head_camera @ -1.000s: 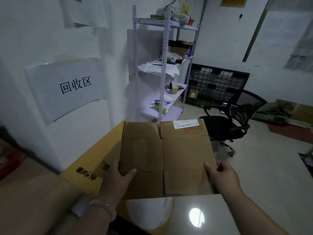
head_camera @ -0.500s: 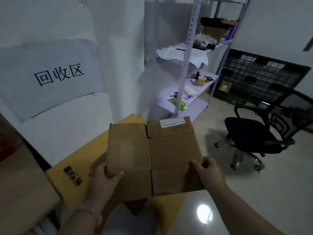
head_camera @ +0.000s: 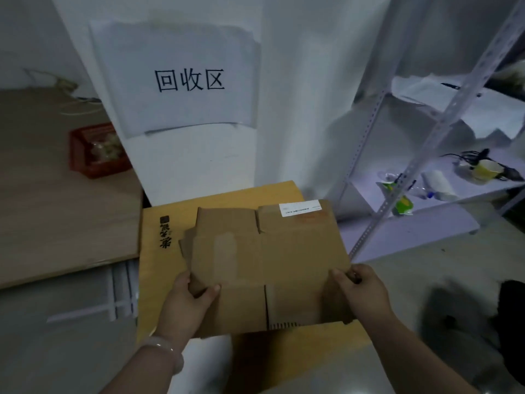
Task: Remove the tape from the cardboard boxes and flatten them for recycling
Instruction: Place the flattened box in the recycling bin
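The flattened brown box [head_camera: 270, 257] is held above a yellow cardboard sheet [head_camera: 159, 217], below the paper sign [head_camera: 181, 78] on the wall. The left hand [head_camera: 189, 302] grips its near left edge. The right hand [head_camera: 360, 291] grips its right edge, fingers [head_camera: 339, 275] curled round it.

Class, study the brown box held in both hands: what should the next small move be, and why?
Probably lower the brown box onto the yellow cardboard and let go. It already looks flat, the left hand and right hand grip its two sides, and it hangs just above that sheet, under the wall sign.
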Demonstrator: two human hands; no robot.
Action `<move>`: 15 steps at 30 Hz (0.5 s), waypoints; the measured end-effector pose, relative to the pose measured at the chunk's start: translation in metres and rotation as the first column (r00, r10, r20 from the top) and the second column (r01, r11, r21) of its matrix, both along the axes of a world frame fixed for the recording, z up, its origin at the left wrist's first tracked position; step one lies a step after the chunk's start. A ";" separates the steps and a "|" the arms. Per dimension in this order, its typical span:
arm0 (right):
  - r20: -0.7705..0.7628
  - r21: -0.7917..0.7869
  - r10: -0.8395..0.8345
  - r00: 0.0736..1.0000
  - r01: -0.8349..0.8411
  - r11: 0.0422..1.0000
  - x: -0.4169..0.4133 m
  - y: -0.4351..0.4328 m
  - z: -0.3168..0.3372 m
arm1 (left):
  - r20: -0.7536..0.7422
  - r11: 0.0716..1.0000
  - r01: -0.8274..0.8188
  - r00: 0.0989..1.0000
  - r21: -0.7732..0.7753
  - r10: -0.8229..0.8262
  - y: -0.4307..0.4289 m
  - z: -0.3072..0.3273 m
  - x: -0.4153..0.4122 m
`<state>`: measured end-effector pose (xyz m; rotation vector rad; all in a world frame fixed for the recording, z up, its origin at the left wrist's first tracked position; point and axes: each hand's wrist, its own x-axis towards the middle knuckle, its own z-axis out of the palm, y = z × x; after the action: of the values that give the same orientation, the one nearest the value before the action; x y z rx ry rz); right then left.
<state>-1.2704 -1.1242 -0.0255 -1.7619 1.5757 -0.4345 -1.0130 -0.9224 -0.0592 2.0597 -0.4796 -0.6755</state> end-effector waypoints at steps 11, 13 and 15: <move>-0.046 0.015 0.221 0.974 -0.221 0.975 0.071 -0.074 -0.049 | -0.081 0.971 -0.196 0.975 0.135 0.208 -0.027 -0.044 0.025; -0.057 -0.004 0.264 0.963 -0.265 0.964 0.083 -0.085 -0.055 | -0.090 0.959 -0.222 0.967 0.175 0.240 -0.031 -0.051 0.028; -0.083 0.001 0.276 0.958 -0.277 0.961 0.092 -0.091 -0.063 | -0.097 0.948 -0.230 0.962 0.221 0.256 -0.034 -0.055 0.031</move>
<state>-1.1782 -1.2149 -0.0882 -1.9944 1.3549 -0.2366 -0.9824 -0.9561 -0.1142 2.2085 -0.0810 -0.7229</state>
